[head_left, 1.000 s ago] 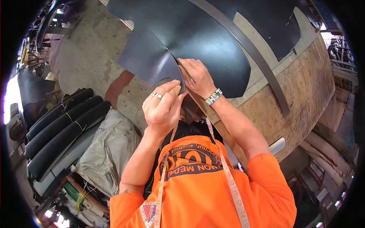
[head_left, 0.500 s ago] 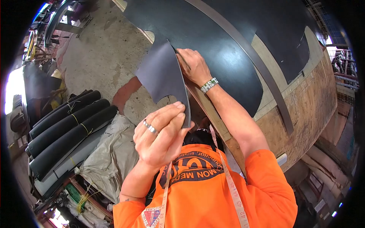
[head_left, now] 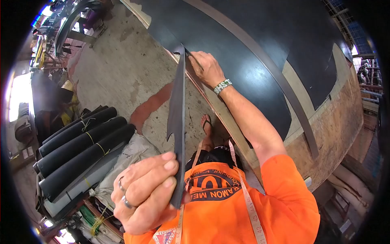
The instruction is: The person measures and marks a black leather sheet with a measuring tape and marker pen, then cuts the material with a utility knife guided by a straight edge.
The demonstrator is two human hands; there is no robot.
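Note:
My left hand pinches the lower end of a dark, flexible sheet piece, which shows nearly edge-on and has a notched left edge. From there the piece runs up to the edge of the large black sheet on the table. At that edge my right hand is closed around a thin dark tool, its tip near the upper end of the piece. The tool's type cannot be made out.
A long dark strip curves over the black sheet on the wooden table. Tied black rolls lie at the left beside a crumpled cover. A tape measure hangs over the orange shirt.
My left hand has moved down and left, pulling the piece longer and turning it from broad-side to nearly edge-on. My right hand remains at the sheet's edge. The view has shifted slightly.

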